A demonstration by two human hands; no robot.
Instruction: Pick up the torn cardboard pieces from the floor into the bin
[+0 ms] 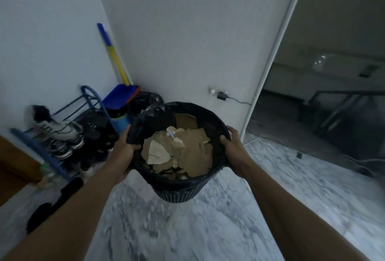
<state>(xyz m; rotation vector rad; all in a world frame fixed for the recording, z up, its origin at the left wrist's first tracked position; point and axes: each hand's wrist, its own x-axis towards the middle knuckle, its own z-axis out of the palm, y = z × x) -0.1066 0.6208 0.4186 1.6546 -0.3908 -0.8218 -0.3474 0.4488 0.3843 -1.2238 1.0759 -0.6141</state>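
Both hands, left hand (125,148) and right hand (234,148), fingers clamped on bin (177,187); cardboard pieces (183,150) inside.

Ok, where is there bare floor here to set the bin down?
The marble floor below the bin looks bare, as does the stretch right of it toward the doorway. The left is crowded: shoe rack, shoes and dark items.

I log one black bin (179,190) with a dark liner, my left hand (125,148) gripping its left rim and my right hand (233,148) its right rim, torn cardboard pieces (193,152) heaped inside it, a shoe rack (52,156) left of it, and a broom (113,56) and blue dustpan (118,97) behind it.
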